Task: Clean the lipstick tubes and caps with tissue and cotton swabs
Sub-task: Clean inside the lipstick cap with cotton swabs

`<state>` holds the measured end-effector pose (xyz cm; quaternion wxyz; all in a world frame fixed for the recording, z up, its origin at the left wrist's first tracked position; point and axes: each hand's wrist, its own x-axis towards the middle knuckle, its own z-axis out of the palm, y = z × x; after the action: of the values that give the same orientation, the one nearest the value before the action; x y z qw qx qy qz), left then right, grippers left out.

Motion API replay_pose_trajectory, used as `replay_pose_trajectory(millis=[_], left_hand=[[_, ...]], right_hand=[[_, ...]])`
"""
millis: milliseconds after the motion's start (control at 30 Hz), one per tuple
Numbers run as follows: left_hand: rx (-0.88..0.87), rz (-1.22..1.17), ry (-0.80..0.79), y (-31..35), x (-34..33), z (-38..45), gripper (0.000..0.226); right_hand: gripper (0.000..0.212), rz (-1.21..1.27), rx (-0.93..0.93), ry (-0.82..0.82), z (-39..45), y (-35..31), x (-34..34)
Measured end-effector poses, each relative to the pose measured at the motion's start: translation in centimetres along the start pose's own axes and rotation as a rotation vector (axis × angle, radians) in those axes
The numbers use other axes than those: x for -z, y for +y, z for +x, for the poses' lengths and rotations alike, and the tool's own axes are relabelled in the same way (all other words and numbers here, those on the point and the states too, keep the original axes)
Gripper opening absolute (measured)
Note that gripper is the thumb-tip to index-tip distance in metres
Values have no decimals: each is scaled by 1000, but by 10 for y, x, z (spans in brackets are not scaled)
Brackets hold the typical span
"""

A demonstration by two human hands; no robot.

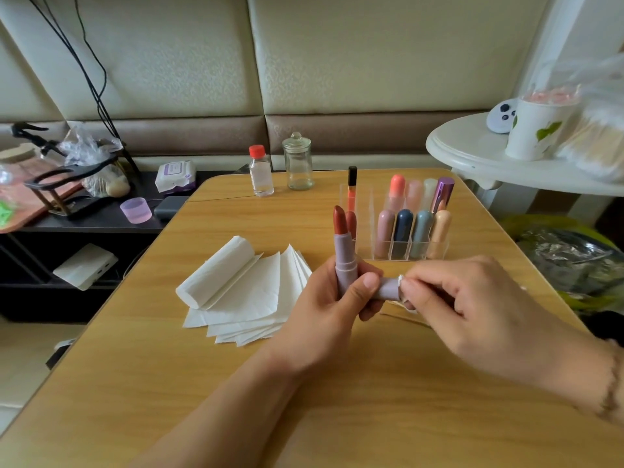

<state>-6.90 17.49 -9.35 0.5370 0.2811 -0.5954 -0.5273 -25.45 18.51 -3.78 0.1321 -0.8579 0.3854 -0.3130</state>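
My left hand (329, 304) grips an open lilac lipstick tube (345, 256) upright, its red-brown bullet (338, 220) sticking up, and also holds the lilac cap (388, 288) lying sideways under the thumb. My right hand (472, 305) pinches a small piece of white tissue (401, 280) at the cap's open end. Part of the tissue is hidden by the fingers. A tissue roll (216, 271) and several flat tissue sheets (256, 302) lie to the left on the wooden table (169, 366).
A clear organiser (398, 246) behind my hands holds several capped lipsticks. Thin swab sticks (405, 318) lie under my right hand. A red-capped bottle (260, 172) and a glass jar (297, 162) stand at the table's far edge. A white side table (472, 157) is at right.
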Motion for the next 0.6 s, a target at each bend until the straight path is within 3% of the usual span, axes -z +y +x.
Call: replay_pose_trajectory(millis=[100, 200, 300, 367, 433, 500, 600], left_hand=[[-64, 96, 35, 0, -2, 1, 21], [-152, 191, 72, 1, -3, 0, 28], [-173, 187, 84, 1, -4, 1, 31], [-113, 51, 110, 2, -4, 3, 35], [-45, -53, 125, 1, -4, 5, 31], [0, -107, 101, 1, -4, 5, 21], [47, -173, 69, 2, -4, 4, 22]], right_hand=[[40, 333, -335, 29, 1, -14, -5], [37, 978, -820, 72, 4, -27, -6], [32, 1232, -1009, 54, 8, -33, -4], [37, 1058, -836, 26, 10, -35, 1], [45, 452, -363, 57, 4, -25, 4], [32, -183, 52, 118, 0, -11, 9], [27, -588, 290, 71, 1, 1, 16]])
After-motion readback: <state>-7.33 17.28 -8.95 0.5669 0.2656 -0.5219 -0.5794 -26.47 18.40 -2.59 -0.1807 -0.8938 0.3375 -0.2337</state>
